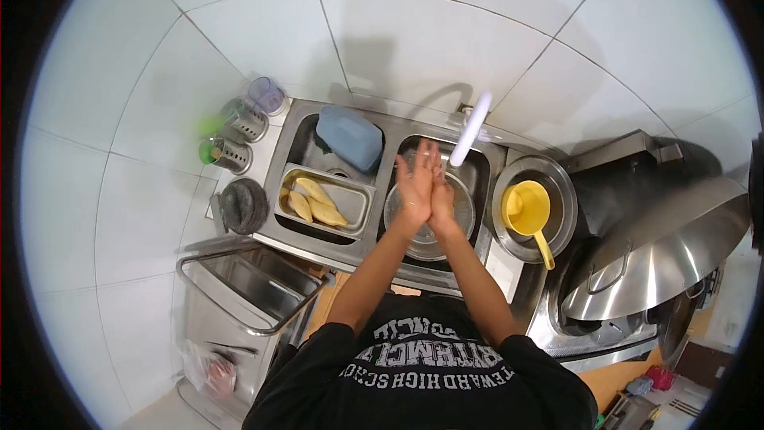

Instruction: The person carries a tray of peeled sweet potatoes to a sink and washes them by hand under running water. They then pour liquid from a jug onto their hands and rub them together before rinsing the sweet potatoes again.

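My left hand [413,189] is over the right sink basin [482,171], its fingers stretched out and pointing toward the wall. Pressed against it is my right hand [441,201], fingers also extended but partly hidden behind the left. Neither hand shows any object in it. Both look wet. Beneath them a round metal bowl [407,248] sits in the basin. The white faucet spout [471,129] reaches over the basin just right of my fingertips.
On the left basin rests a metal tray [362,205] with several yellow bananas [318,205], below a blue plastic container [350,138]. A stone mortar [243,205] stands left. At right are a yellow dipper [527,207] in a metal bowl [563,191] and a large wok [652,259].
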{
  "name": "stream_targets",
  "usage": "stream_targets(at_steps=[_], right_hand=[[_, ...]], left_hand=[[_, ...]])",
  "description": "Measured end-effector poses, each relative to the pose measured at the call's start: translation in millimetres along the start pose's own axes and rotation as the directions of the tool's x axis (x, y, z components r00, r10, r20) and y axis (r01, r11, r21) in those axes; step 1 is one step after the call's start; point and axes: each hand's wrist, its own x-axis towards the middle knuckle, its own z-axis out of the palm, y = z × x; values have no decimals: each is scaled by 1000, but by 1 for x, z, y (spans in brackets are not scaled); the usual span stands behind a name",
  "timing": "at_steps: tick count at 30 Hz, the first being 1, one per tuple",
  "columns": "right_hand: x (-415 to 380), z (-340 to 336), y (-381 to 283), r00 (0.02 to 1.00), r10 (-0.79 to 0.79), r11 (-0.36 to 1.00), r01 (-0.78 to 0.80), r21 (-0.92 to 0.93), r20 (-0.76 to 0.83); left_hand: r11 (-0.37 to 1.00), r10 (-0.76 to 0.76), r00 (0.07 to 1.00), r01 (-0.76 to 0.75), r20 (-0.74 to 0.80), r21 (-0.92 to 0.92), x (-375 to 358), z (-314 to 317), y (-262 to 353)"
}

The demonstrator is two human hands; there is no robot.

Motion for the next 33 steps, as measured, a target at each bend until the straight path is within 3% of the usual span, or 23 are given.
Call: stream_targets(at_steps=[1, 3, 5, 7, 8, 10, 11, 12, 13, 15, 17, 18, 19, 21, 22, 23, 24, 26, 27, 29, 30, 32, 33], right_hand=[[2, -1, 1, 1000, 6, 1000, -6, -3, 12], [10, 0, 0, 996, 48, 996, -53, 69, 72], [32, -6, 2, 993, 79, 995, -83, 50, 94], [44, -13, -4, 1000, 22, 989, -22, 145, 0], [61, -26, -6, 994, 75, 993, -82, 80, 83], [64, -18, -27, 997, 64, 993, -69, 95, 51], [65, -13, -39, 997, 73, 992, -75, 101, 23], [83, -31, -19, 987, -65, 998, 62, 21, 145], [79, -30, -12, 989, -57, 998, 56, 8, 139], [46, -19, 13, 986, -78, 993, 90, -77, 146], [5, -4, 28, 977, -127, 965, 161, -205, 169], [-5, 0, 36, 975, -155, 948, 193, -255, 161], [-10, 2, 38, 975, -182, 934, 212, -286, 127], [3, 2, 25, 971, -237, 901, 224, -373, 12], [20, -1, 11, 964, -253, 880, 197, -432, -76], [38, -8, -4, 951, -258, 861, 147, -488, -170], [54, -15, -20, 939, -265, 846, 116, -520, -221], [65, -33, -39, 897, -441, 819, 386, -425, -35], [66, -39, -53, 978, -192, 928, 155, -338, -79], [41, -21, -57, 981, -189, 947, 169, -274, -48], [31, -14, -56, 982, -186, 945, 167, -279, -41], [13, -11, -47, 984, -15, 917, 85, -390, 178], [13, -17, -42, 984, -12, 916, 82, -393, 178]], left_hand=[[1000, 13, 1000, -13, -3, 2, 0, -2, -2], [960, 103, 995, -99, -4, 262, 6, -4, -3], [969, 141, 990, -132, -27, 208, 6, -2, -4], [921, 36, 998, -51, 47, 386, -12, -1, -14], [919, 34, 998, -55, 59, 391, -23, -2, -17], [643, -58, 977, -120, 204, 756, -41, -6, -28], [641, -65, 973, -131, 223, 756, -41, -7, -30], [542, -50, 980, -137, 195, 829, -43, -6, -29], [436, -25, 986, -140, 168, 889, -42, -5, -29], [442, -14, 992, -109, 128, 891, -18, -17, -21], [600, 58, 998, -66, 39, 797, 7, -32, 3], [496, 65, 998, -15, -20, 868, 16, -35, 17], [499, 67, 998, -16, -21, 866, 11, -38, 13], [504, -78, 996, 77, -43, 861, -9, -29, 7], [777, -210, 969, 247, -132, 579, -8, -31, -8], [777, -207, 968, 249, -138, 578, -21, -27, -6], [763, -295, 955, 238, -4, 600, -38, -15, -3], [768, -380, 899, 175, 218, 616, -50, -36, 4], [769, -374, 902, 173, 215, 615, -55, -40, 20], [509, -384, 921, 271, -66, 817, -62, -46, 57], [441, -283, 947, 271, -154, 856, -59, -82, 61], [266, -138, 950, 307, -279, 914, -62, -111, 83], [269, -137, 950, 309, -281, 912, -64, -133, 92]])
